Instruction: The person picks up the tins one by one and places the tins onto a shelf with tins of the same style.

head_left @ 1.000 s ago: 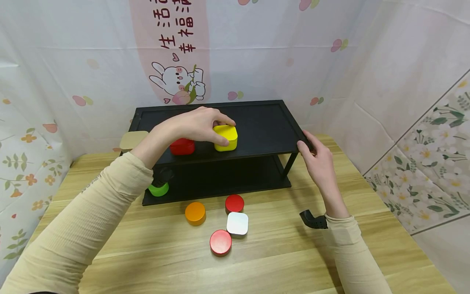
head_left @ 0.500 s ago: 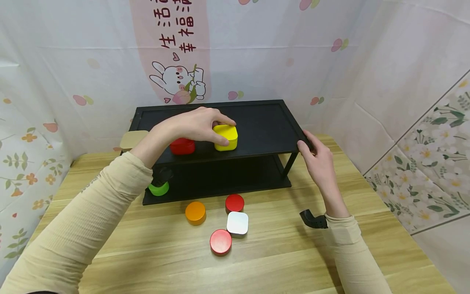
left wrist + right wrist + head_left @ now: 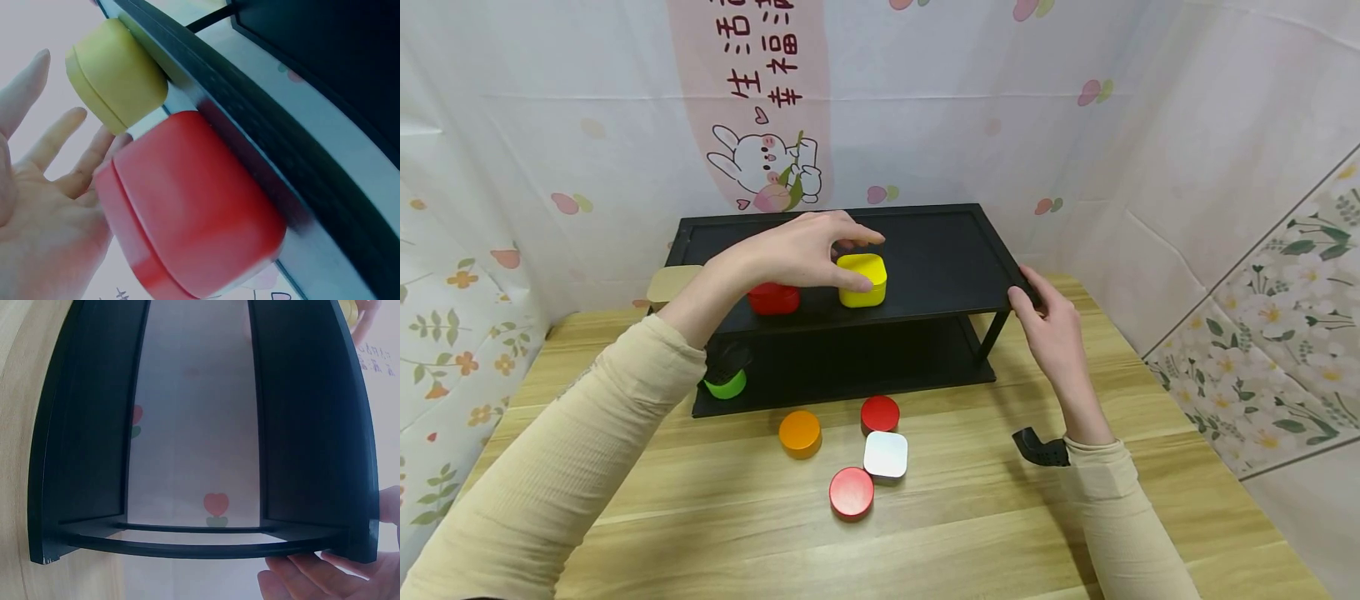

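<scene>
On the top board of a black two-tier shelf stands a yellow rounded-square box. My left hand is spread around it, fingers raised behind and thumb overlapping its front in the head view. In the left wrist view the fingers are apart from the yellow box. Left of it a red box, partly behind my forearm, sits at the board's front edge. My right hand grips the shelf's right end, thumb on top, fingers under the board in the right wrist view.
On the wooden table before the shelf lie an orange round box, two red round ones and a white square one. A green container stands on the lower board. A beige box is at the shelf's left end.
My left hand's fingers have lifted and spread away from the yellow box, which stays in place. The right hand keeps its grip on the shelf.
</scene>
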Action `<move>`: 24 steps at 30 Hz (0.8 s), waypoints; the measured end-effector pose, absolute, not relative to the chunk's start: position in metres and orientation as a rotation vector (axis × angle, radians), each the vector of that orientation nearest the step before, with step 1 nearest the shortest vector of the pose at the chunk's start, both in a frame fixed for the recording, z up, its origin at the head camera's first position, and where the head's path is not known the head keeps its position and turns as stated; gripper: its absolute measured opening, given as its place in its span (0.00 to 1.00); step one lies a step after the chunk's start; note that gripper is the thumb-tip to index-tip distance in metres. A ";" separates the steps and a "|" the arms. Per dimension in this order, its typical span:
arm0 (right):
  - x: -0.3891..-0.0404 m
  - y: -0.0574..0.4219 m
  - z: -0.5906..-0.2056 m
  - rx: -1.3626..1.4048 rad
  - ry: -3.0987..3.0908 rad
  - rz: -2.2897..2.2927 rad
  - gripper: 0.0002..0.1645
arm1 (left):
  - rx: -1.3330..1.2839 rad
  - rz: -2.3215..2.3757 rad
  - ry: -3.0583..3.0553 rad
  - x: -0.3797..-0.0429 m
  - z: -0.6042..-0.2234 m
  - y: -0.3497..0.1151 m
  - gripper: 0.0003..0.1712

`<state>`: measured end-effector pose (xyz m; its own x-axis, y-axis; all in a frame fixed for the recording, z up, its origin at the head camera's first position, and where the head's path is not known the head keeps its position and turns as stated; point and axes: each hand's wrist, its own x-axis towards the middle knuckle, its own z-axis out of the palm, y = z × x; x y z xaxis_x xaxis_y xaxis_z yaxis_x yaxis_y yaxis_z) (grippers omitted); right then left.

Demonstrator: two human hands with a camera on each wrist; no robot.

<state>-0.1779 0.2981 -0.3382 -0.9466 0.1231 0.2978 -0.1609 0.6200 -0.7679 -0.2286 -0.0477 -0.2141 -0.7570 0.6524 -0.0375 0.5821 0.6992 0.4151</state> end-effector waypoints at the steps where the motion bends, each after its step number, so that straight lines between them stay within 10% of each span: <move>1: -0.178 0.298 -0.338 0.030 -2.525 1.244 0.35 | 1.009 0.570 2.735 -0.227 -0.213 -0.048 0.38; 24: -0.178 0.299 -0.338 0.031 -2.527 1.248 0.35 | 1.474 0.970 2.696 -0.149 -0.226 -0.037 0.29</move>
